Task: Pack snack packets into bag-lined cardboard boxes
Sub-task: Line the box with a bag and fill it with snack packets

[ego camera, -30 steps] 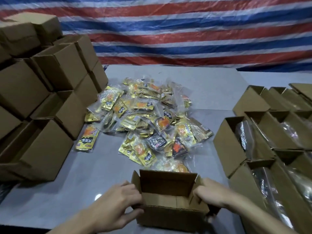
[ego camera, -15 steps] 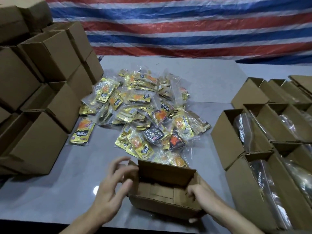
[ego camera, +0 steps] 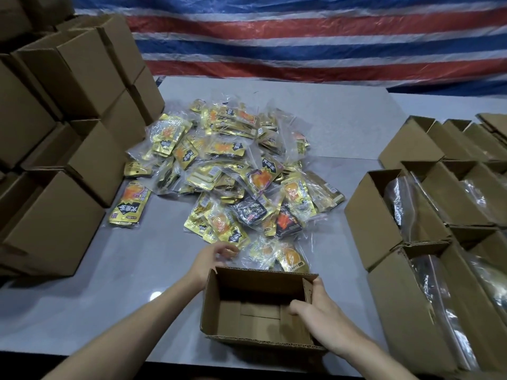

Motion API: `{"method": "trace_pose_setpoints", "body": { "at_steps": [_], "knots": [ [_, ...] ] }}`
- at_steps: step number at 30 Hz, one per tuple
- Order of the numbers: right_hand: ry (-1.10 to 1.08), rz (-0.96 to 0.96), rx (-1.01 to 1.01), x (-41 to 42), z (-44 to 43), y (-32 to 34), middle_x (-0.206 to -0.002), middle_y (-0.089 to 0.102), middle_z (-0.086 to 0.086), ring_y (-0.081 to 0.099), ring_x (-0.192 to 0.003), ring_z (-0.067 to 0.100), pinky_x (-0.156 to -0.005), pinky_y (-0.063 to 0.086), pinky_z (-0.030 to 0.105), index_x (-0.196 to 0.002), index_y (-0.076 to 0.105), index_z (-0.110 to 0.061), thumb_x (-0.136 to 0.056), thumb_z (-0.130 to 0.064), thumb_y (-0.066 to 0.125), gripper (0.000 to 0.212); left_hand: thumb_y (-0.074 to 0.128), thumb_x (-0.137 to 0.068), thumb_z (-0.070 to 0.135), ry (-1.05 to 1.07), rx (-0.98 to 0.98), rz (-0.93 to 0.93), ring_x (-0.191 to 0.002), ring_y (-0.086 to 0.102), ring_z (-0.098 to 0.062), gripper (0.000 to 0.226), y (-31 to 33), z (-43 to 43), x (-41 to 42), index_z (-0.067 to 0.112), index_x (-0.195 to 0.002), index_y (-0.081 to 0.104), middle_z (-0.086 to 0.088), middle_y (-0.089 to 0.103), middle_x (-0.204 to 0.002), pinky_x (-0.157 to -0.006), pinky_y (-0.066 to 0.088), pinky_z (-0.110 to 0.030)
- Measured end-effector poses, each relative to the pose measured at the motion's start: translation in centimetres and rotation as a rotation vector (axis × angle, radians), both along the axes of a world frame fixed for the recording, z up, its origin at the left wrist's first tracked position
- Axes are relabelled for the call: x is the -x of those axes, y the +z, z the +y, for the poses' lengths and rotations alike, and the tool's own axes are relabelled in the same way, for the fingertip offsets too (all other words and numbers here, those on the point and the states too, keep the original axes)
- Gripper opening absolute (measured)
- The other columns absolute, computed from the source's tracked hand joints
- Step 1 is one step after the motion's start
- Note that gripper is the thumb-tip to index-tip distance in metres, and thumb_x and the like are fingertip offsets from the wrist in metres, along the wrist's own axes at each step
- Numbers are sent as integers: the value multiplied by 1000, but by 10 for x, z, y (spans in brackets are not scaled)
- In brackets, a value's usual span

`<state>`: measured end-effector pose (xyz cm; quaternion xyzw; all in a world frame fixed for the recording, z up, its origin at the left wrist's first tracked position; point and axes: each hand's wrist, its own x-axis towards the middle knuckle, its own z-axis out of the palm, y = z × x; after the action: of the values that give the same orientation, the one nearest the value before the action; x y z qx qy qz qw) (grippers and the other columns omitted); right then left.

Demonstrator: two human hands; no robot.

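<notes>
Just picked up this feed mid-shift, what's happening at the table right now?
A person is packing by hand. The right hand grips the right wall of an open box, which is empty and shows no bag liner. The left hand hovers at the near edge of the packet pile, holding nothing visible. To the right stand bag-lined boxes.

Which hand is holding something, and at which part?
The right hand grips the open cardboard box by its right side wall. The left hand holds nothing.
</notes>
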<state>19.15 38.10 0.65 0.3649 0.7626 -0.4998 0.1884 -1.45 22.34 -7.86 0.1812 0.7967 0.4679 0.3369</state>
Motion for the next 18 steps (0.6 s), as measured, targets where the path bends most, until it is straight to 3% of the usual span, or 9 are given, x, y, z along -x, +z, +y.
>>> {"method": "trace_pose_setpoints", "body": {
  "at_steps": [3, 6, 8, 11, 13, 14, 15, 18],
  "knots": [
    [-1, -1, 5, 1, 1, -3, -140, 49, -1, 49, -122, 18, -97, 39, 33, -149, 20, -24, -91, -37, 59, 71, 70, -63, 60, -271, 227, 289, -83, 52, -11, 74, -6, 3, 10, 31, -129, 54, 3, 48, -101, -75, 45, -18],
    [-8, 4, 13, 2, 3, -8, -152, 41, -1, 41, -137, 20, -110, 34, 34, -154, 15, -24, -91, -48, 59, 81, 62, -82, 67, -481, 404, 571, -94, 57, -19, 81, -16, 7, 15, 40, -151, 29, 3, 41, -112, -79, 45, -29],
    [-16, 11, 21, 3, 4, -10, -153, 41, -2, 40, -139, 19, -112, 32, 34, -155, 14, -25, -91, -53, 59, 83, 43, -82, 83, -540, 429, 861, -93, 54, -21, 95, -19, 11, 16, 37, -158, 12, 1, 41, -111, -79, 38, -28],
    [-31, 6, 31, 4, 5, -14, -153, 41, -3, 40, -140, 18, -113, 32, 34, -156, 13, -26, -89, -59, 59, 88, 13, -84, 88, -757, 353, 1237, -100, 52, -20, 90, -9, 22, 17, 37, -156, 29, -4, 49, -118, -90, 40, -32],
    [-35, -1, 35, 4, 5, -16, -155, 39, -3, 39, -141, 17, -115, 31, 34, -158, 9, -26, -88, -63, 58, 92, 15, -97, 71, -1007, 363, 1240, -117, 51, -19, 68, -3, 31, 18, 35, -145, 48, -3, 50, -134, -97, 39, -35],
    [-33, -3, 38, 4, 6, -16, -156, 37, -4, 37, -142, 17, -114, 31, 31, -159, 5, -25, -89, -64, 57, 95, 22, -102, 60, -1059, 354, 1154, -120, 50, -18, 57, -1, 34, 16, 32, -138, 56, 0, 53, -134, -98, 39, -35],
    [-33, -3, 41, 5, 7, -16, -157, 35, -4, 36, -143, 16, -112, 30, 29, -159, 3, -25, -89, -65, 56, 97, 30, -105, 51, -1025, 313, 1050, -117, 52, -17, 47, 1, 37, 14, 27, -130, 63, 2, 57, -129, -97, 40, -35],
    [-47, -18, 62, 6, 9, -18, -162, 27, -3, 29, -147, 18, -111, 26, 30, -159, -5, -24, -90, -67, 53, 100, 48, -106, 24, -568, 105, 711, -92, 63, -19, 26, 9, 37, 11, 9, -106, 68, -5, 70, -102, -85, 50, -40]
  ]
}}
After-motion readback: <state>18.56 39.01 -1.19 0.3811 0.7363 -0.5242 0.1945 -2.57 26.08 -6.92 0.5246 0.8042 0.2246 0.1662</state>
